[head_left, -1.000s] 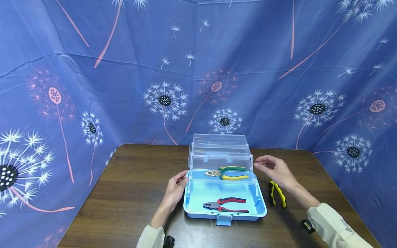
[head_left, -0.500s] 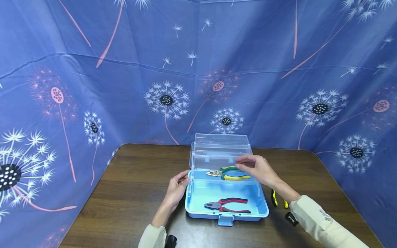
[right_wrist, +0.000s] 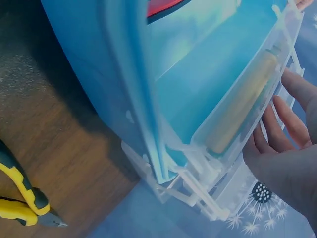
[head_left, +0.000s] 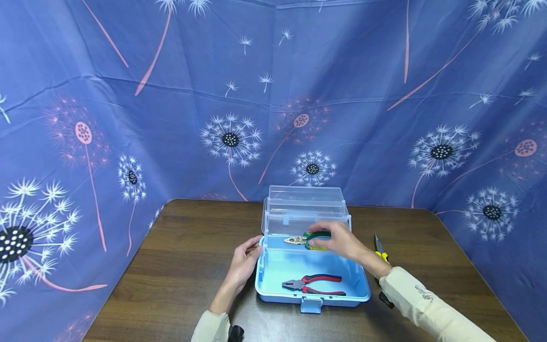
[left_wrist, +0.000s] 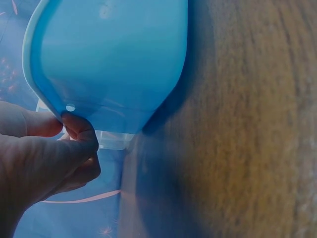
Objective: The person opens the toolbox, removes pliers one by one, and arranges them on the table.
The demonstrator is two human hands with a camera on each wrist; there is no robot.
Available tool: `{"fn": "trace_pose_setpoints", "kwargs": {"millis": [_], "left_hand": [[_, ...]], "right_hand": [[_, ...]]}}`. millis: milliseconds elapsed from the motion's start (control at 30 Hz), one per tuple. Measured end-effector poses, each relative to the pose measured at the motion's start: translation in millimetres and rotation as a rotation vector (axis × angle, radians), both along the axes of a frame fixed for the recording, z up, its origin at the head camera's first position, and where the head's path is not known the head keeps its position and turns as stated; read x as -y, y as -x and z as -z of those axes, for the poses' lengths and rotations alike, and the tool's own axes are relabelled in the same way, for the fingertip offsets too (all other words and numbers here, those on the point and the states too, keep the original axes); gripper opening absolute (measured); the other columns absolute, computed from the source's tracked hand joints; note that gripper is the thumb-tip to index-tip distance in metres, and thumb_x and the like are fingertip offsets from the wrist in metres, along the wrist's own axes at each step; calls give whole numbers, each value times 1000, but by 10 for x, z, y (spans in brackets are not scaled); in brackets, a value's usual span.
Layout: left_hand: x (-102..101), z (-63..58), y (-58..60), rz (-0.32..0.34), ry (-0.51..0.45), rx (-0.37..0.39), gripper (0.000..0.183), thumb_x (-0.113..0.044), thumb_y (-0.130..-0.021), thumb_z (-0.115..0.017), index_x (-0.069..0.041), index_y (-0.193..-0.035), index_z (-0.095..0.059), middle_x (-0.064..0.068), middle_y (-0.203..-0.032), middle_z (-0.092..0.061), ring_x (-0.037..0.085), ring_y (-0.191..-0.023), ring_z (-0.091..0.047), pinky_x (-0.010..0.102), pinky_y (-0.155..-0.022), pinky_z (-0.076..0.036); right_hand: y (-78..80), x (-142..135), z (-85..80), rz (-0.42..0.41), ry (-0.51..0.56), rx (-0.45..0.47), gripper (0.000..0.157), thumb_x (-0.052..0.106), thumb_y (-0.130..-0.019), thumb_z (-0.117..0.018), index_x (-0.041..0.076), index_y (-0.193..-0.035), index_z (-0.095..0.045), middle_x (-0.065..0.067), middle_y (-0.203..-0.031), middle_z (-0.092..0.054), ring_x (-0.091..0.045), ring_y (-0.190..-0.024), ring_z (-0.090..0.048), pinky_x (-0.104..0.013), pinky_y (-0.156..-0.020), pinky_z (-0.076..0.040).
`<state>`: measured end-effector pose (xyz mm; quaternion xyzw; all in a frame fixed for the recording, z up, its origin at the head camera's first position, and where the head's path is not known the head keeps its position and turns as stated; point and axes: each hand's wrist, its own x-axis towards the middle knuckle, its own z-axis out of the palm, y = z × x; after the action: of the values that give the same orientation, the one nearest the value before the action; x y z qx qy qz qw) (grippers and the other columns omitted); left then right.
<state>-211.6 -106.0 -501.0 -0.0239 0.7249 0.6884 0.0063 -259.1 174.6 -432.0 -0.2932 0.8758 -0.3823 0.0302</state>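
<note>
Pliers with green-and-yellow handles (head_left: 304, 240) lie in a clear tray (head_left: 277, 242) held over the 12 o'clock half of a blue toolbox (head_left: 299, 265). Their metal jaws point to 9 o'clock and their handles run toward 3, under the right hand (head_left: 339, 241). That hand reaches in from 4 o'clock, fingers bent over the handles and covering the handle ends; I cannot tell whether thumb and fingers are pinching them or only sit around them. In the right wrist view, a yellow handle shows through the tray wall, just beside the fingers.

At the toolbox's 10 o'clock side is the left hand (head_left: 242, 260), its thumb and forefinger pinching the blue rim.

Nearer the person, on the toolbox floor toward 6 o'clock, lies a pair of red-and-black pliers (head_left: 305, 284), jaws to 9 and handles to 3. A blue latch (head_left: 310, 306) hangs out from the front wall at 6 o'clock. The clear lid (head_left: 305, 194) stands raised at 12.

Outside the toolbox, at 3 o'clock, yellow-and-black pliers (right_wrist: 27, 191) rest on the wooden table (head_left: 179, 266), dark tip toward 12, partly hidden by the right forearm in the head view. Beyond the table's far edge hangs a blue cloth (head_left: 171, 133) printed with dandelions.
</note>
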Motion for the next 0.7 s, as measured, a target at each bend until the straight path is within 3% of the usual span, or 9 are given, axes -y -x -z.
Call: {"fn": "trace_pose_setpoints", "kwargs": {"millis": [267,467,600,700], "left_hand": [[-18,1,-14,-5,0,-16,36,-10,-96,-52,-3,-131,-54,15,-120,-53,22,-103,-52,27,-85,-45],[-23,10,-11,-12,-2,-33,35,-9,-96,-52,-2,-130,-55,15,-118,-53,22,-102,-51,25,-84,-45],[-24,8,-14,-23,7,-18,35,-9,-96,-52,-3,-130,-56,14,-118,-53,22,-103,-51,26,-84,-45],[-26,12,-7,-24,4,-5,35,-10,-96,-53,-4,-130,-56,14,-120,-53,23,-104,-51,28,-86,-45]], "right_hand": [[32,74,-23,-103,-122,-18,42,20,-87,-69,0,-123,-60,-12,-113,-64,-24,-95,-61,-35,-75,-52],[25,104,-67,-113,-197,-154,39,22,-83,-73,4,-117,-66,-7,-112,-63,-21,-100,-59,-38,-78,-52],[33,139,-104,-137,-220,-216,32,21,-80,-76,7,-108,-69,-3,-104,-64,-17,-91,-58,-34,-73,-51],[48,180,-147,-161,-252,-202,27,20,-80,-76,9,-102,-66,0,-93,-65,-14,-79,-57,-31,-67,-49]]}}
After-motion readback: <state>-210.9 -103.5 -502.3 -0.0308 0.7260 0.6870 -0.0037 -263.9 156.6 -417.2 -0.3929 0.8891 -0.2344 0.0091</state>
